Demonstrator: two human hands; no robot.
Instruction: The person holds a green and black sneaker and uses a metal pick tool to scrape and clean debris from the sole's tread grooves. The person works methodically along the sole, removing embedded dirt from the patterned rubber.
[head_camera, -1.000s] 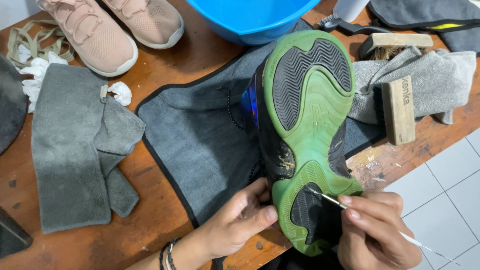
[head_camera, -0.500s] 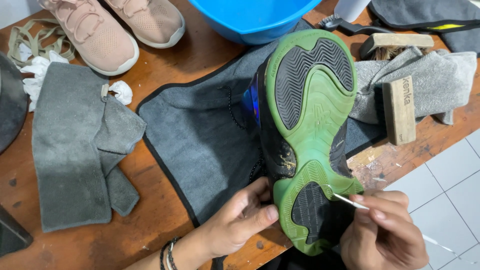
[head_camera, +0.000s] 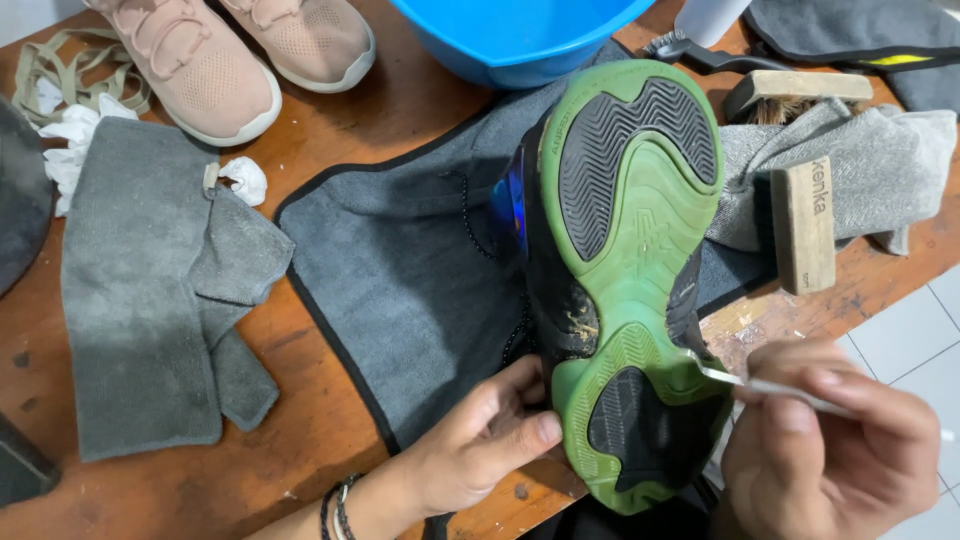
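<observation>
A black sneaker with a green and black sole (head_camera: 630, 250) lies sole-up on a dark grey towel (head_camera: 410, 270). My left hand (head_camera: 480, 440) grips the shoe's heel end from the left side, thumb on the green edge. My right hand (head_camera: 830, 450) pinches a thin metal pick (head_camera: 760, 385). The pick's tip touches the right edge of the sole near the heel. The hand is slightly blurred.
A blue basin (head_camera: 520, 35) stands behind the shoe. Two wooden brushes (head_camera: 805, 225) (head_camera: 795, 90) rest on a light grey cloth (head_camera: 880, 170) at right. A pair of pink sneakers (head_camera: 230, 50), a folded grey cloth (head_camera: 150, 290) and loose laces (head_camera: 60, 75) lie left. Table edge and tiled floor (head_camera: 900, 340) at right.
My right hand has slid to the right and the pick's tip has moved from the heel's black tread out to the sole's right edge. The left hand keeps its hold.
</observation>
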